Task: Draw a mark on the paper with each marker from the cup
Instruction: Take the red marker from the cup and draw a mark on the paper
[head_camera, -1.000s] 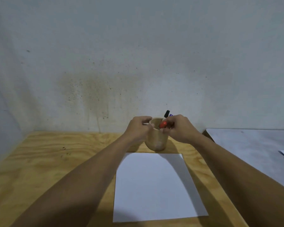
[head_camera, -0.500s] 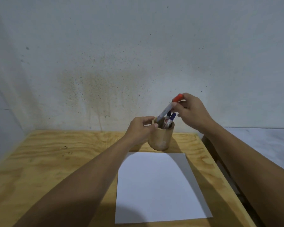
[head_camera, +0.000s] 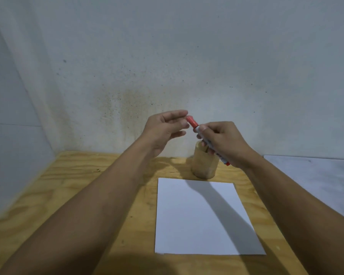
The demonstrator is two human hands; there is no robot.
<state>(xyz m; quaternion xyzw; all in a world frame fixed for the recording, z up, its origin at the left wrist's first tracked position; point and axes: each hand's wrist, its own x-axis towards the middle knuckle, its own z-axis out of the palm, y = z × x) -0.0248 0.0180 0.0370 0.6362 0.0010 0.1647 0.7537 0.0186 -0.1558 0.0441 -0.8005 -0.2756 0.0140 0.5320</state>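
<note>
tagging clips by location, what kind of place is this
Probably a bare indoor work corner, not a furnished room: a raw plywood table pushed against a stained, speckled wall, holding only a wooden cup and a blank paper.

No readable text anywhere; the marker [head_camera: 207, 140] barrel has some print, at 1 o'clock from the paper [head_camera: 203, 217], too blurred to read.
</note>
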